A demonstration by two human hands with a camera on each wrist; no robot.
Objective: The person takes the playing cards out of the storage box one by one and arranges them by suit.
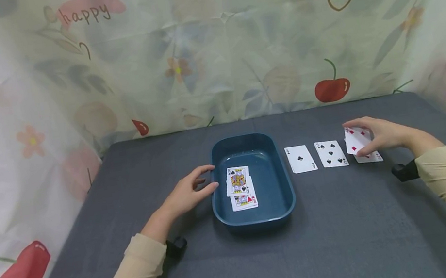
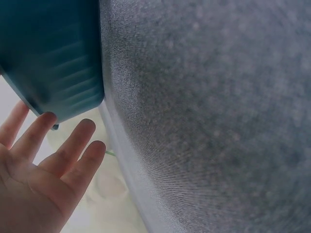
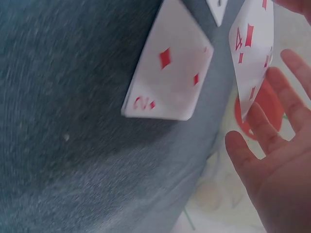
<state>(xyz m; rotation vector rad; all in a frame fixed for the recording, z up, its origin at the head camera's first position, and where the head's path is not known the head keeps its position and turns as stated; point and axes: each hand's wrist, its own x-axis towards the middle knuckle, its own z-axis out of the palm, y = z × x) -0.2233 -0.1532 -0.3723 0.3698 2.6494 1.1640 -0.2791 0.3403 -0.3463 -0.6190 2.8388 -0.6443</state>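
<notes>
My right hand [image 1: 387, 132] pinches a four of diamonds card [image 3: 252, 53] by its edges, lifted and tilted above a two of diamonds [image 3: 167, 73] lying on the cloth. To the left of these lie a five of spades [image 1: 331, 154] and an ace of clubs [image 1: 300, 159], face up in a row. My left hand [image 1: 185, 193] is at the left side of a blue tray [image 1: 275, 199], its fingertips right at the rim and its fingers fairly straight. Inside the tray, a king of spades [image 1: 237, 181] overlaps a king of hearts [image 1: 246, 202].
Dark grey cloth [image 1: 271, 268] covers the table. Printed curtains [image 1: 232, 59] close off the back and both sides. A black wrist strap piece [image 1: 405, 171] sits below the right wrist, and another [image 1: 176, 246] below the left.
</notes>
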